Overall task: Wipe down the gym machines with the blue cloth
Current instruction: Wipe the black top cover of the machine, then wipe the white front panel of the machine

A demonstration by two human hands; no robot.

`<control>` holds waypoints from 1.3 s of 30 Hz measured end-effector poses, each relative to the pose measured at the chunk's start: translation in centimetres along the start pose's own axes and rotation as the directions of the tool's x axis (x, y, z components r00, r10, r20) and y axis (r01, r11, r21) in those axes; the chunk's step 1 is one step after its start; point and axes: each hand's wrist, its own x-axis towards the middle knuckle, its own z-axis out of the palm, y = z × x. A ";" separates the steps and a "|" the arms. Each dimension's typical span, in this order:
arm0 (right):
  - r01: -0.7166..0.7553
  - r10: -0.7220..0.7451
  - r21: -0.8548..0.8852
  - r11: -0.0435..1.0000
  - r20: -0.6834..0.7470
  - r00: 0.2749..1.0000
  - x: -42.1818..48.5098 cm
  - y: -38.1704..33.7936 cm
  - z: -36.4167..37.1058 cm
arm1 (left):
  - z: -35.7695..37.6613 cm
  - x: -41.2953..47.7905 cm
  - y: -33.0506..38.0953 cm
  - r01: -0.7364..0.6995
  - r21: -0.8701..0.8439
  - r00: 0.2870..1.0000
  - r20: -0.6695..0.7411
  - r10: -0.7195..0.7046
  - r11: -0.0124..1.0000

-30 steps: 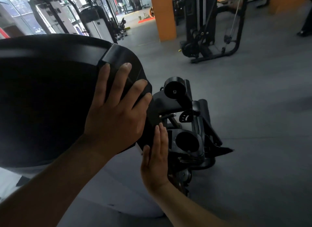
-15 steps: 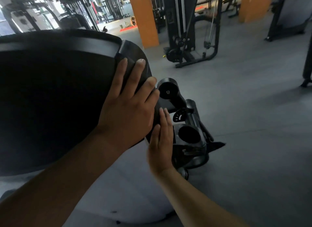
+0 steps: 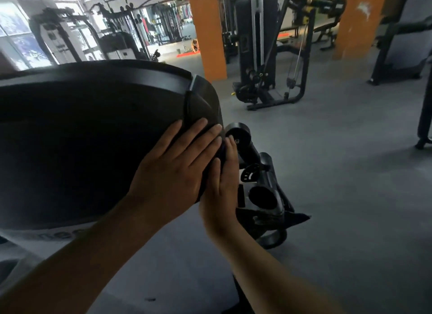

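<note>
A gym machine with a large rounded black cover [image 3: 81,138] over a white lower body [image 3: 163,267] fills the left half of the head view. My left hand [image 3: 173,173] lies flat on the cover's right end, fingers straight and spread. My right hand [image 3: 222,192] presses flat against the cover's right edge just below, its fingertips close to the left hand's fingertips. A small dark bluish patch [image 3: 222,150] shows between the two hands; I cannot tell whether it is the blue cloth. No other cloth is visible.
Right of my hands a black round-ended crank [image 3: 238,136] and the machine's black base [image 3: 264,197] sit on the grey floor. A cable machine [image 3: 259,49] stands behind, between two orange pillars [image 3: 205,33]. More machines line the back left and far right.
My right hand has slid up along the cover's edge until its fingertips near the left hand's. The left hand sits lower on the cover's end. The view has lifted toward the room.
</note>
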 end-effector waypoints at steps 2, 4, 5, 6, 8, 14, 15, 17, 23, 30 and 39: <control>0.156 -0.155 -0.013 0.988 0.063 0.986 1.6 -2.0 -0.2 | -0.2 -1.3 -0.4 0.099 -0.046 0.993 -0.053 -0.101 0.994; 0.322 -0.316 -0.036 0.946 0.110 0.942 3.1 -3.2 -0.6 | -0.3 -2.8 -0.7 0.231 -0.088 0.963 -0.122 -0.241 0.969; 0.412 -0.402 -0.058 0.909 0.134 0.906 3.9 -3.7 -0.6 | -0.4 -3.5 -0.8 0.301 -0.106 0.936 -0.155 -0.315 0.948; 0.497 -0.482 -0.080 0.864 0.159 0.862 4.8 -4.2 -0.6 | -0.4 -4.2 -0.8 0.367 -0.120 0.905 -0.183 -0.384 0.922; 0.648 -0.621 -0.083 0.757 0.218 0.753 6.7 -5.3 -0.4 | -0.5 -5.0 -0.9 0.472 -0.134 0.844 -0.218 -0.491 0.871; 0.795 -0.738 0.013 0.607 0.382 0.557 11.9 -10.4 -0.3 | -2.3 -3.8 -1.8 0.624 -0.149 0.723 -0.261 -0.639 0.767; 0.800 -0.727 0.016 0.600 0.428 0.537 12.5 -11.3 -0.1 | -2.6 -3.4 -2.2 0.639 -0.144 0.712 -0.260 -0.652 0.755; 0.814 -0.696 -0.022 0.580 0.506 0.510 13.4 -12.4 0.1 | -3.2 -2.7 -3.1 0.665 -0.138 0.693 -0.252 -0.676 0.734; 0.818 -0.664 -0.052 0.573 0.556 0.500 13.2 -10.7 -1.5 | -4.3 -3.2 -3.8 0.699 -0.083 0.680 -0.229 -0.696 0.710; 0.884 -0.501 -0.026 0.466 0.816 0.289 13.8 -18.8 5.1 | -5.1 -5.4 -7.1 0.748 -0.055 0.636 -0.223 -0.739 0.661; 0.873 -0.423 -0.095 0.479 0.846 0.324 12.9 -20.5 7.2 | -4.5 -9.4 -11.2 0.685 -0.142 0.670 -0.261 -0.695 0.714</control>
